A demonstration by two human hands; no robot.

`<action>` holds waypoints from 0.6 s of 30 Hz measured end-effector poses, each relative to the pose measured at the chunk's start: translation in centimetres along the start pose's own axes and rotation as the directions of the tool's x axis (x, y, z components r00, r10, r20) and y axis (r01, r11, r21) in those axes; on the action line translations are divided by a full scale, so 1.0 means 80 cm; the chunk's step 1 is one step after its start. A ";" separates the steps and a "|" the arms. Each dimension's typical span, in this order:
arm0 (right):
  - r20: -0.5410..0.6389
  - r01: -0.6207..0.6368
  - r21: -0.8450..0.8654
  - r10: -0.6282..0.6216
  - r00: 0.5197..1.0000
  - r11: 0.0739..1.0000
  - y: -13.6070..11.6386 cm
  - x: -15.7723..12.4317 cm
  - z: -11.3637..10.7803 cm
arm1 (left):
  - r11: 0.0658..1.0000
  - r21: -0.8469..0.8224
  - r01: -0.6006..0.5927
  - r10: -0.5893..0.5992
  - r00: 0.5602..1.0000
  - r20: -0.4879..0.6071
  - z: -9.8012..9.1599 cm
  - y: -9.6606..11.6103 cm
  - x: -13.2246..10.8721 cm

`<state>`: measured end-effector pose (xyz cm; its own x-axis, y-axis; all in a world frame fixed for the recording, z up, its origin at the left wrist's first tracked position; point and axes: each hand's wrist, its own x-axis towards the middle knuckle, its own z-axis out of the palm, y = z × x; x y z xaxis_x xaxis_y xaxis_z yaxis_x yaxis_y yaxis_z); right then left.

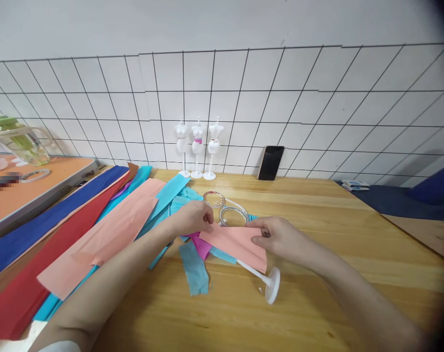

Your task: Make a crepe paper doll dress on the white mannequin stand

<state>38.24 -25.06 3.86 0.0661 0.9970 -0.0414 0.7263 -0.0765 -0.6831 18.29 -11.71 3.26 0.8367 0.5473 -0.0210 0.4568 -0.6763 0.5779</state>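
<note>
Between both hands a strip of pink crepe paper [240, 243] is stretched out over the table. My left hand [194, 217] pinches its upper left corner, while my right hand [275, 237] grips the upper right edge between thumb and fingers. Beneath the strip a small white dress-form stand [273, 285] lies on its side; only its rod and round base show, its torso being hidden. Magenta paper [200, 246] and a light-blue paper scrap [195, 270] lie below my left hand. Just beyond the strip are a roll of tape [233, 213] and a ring of beads or pins [213, 199].
Long folded crepe papers in blue [60, 217], red [56, 266], pink [108, 234] and turquoise cover the left side. Three white mini dress forms [197, 146] stand by the tiled wall, with a phone [271, 163] leaning to their right. A bottle [22, 142] stands far left.
</note>
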 end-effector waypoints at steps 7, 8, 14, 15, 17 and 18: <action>0.013 0.023 -0.050 -0.022 1.000 0.998 0.000 -0.001 0.000 | 0.995 -0.097 -0.025 0.015 0.995 -0.103 0.001 0.009 0.002; 0.012 0.023 -0.054 -0.022 1.000 0.998 0.000 -0.001 0.000 | 0.994 -0.106 -0.029 0.017 0.994 -0.112 0.001 0.010 0.003; 0.019 0.020 -0.048 -0.019 1.000 0.999 0.001 -0.001 0.000 | 0.988 -0.127 -0.086 0.080 0.995 -0.051 0.004 0.027 -0.007; 0.022 0.023 -0.051 -0.022 1.000 0.998 0.002 -0.001 0.000 | 0.987 -0.109 -0.119 0.117 0.993 -0.023 0.006 0.033 -0.011; 0.030 0.025 -0.064 -0.023 0.999 0.998 0.002 -0.001 0.000 | 0.979 -0.039 -0.198 0.199 0.980 0.019 0.013 0.044 -0.016; 0.032 0.023 -0.070 -0.021 0.999 0.997 0.002 -0.001 0.001 | 0.974 0.009 -0.226 0.226 0.974 0.023 0.018 0.049 -0.018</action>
<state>38.30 -25.13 3.75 0.0291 0.9983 -0.0505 0.7739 -0.0544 -0.6309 19.32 -15.84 4.39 0.9249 0.3690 0.0912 0.2587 -0.7868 0.5604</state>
